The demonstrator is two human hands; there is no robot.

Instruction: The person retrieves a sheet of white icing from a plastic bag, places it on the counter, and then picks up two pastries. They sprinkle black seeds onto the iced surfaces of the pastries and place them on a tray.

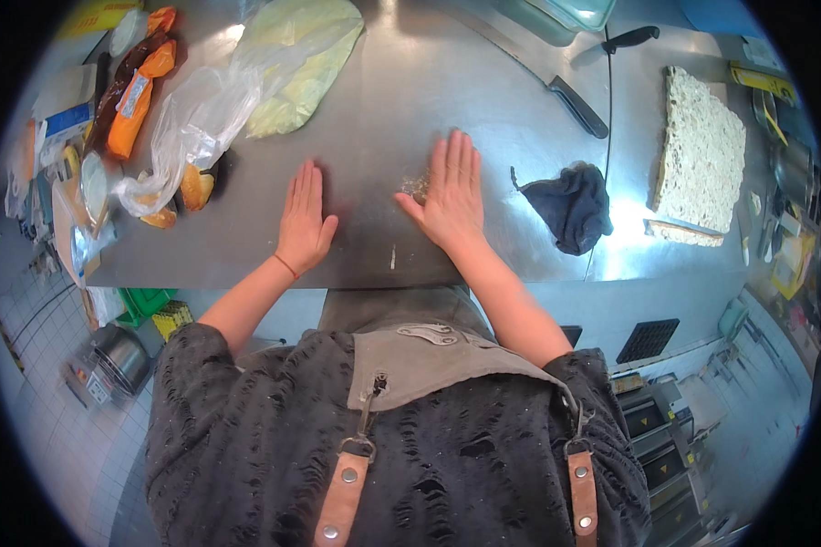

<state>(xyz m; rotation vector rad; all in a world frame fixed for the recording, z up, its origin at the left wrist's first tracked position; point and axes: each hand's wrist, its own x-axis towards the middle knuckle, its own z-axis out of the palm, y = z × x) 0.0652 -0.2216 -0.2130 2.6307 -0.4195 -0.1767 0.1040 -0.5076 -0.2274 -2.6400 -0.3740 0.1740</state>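
Head view: steel counter (pixel 365 210) under right hand (pixel 452 191) and left hand (pixel 306 219). Pale slab (pixel 700 150) well to their right. Both hands flat, empty, fingers together, thumbs apart. Dark cloth (pixel 570 208) right of right hand. Crumbs (pixel 417 187) at its thumb side. Seems clearing step; next, would probably need gathering crumbs between hands.

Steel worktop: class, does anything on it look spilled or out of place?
Yes: pale crumbs lie by the thumb of the right hand. They look spilled because they are scattered loose, directly on the worktop.
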